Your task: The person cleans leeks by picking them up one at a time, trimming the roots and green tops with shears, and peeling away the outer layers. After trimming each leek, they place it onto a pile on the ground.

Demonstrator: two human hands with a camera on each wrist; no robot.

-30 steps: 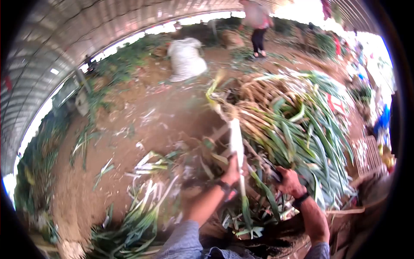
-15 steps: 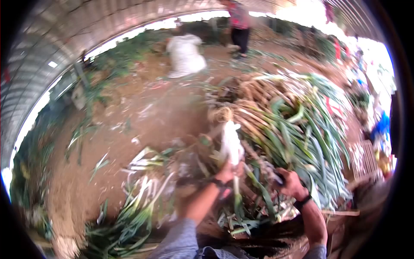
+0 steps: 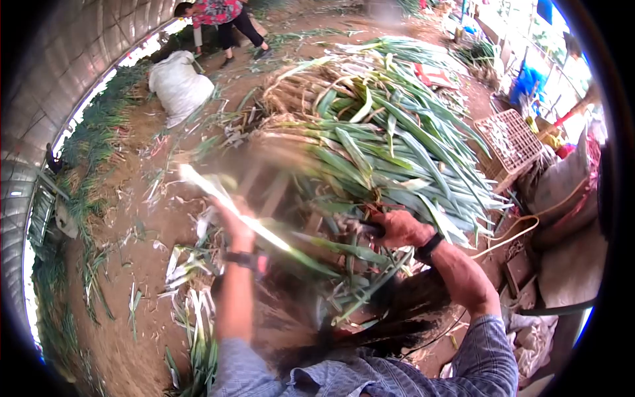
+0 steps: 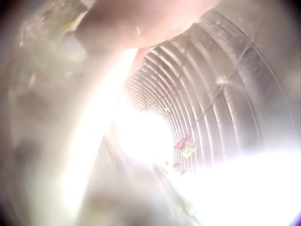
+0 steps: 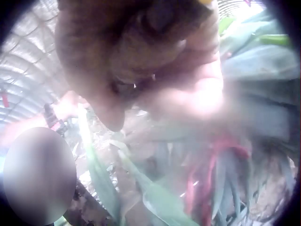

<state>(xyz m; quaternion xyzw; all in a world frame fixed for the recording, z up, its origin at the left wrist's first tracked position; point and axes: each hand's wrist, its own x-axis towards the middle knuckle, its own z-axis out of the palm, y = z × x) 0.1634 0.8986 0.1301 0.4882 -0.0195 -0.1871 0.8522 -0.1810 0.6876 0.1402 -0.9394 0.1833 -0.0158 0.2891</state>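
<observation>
My left hand (image 3: 238,227) grips a leek (image 3: 268,236) by its white shaft. The white end points up and left, and the green leaves slant down to the right. In the left wrist view, bright glare washes out the leek (image 4: 96,117) below the fingers (image 4: 146,26). My right hand (image 3: 405,229) is curled round a dark-handled tool (image 3: 372,229), whose front end is blurred and points toward the leek. In the right wrist view, the fingers (image 5: 146,56) wrap the dark tool; its kind cannot be told.
A big heap of leeks (image 3: 397,145) lies just beyond my right hand. Trimmed leeks (image 3: 198,317) and scraps lie on the dirt floor at my left. Further off are a white sack (image 3: 180,89), a bending person (image 3: 221,16) and a plastic crate (image 3: 508,140) at the right.
The head view has swung right and down. My left hand has moved left, apart from the right, and the leek has gone from near upright to slanted. The other person now bends near the sack.
</observation>
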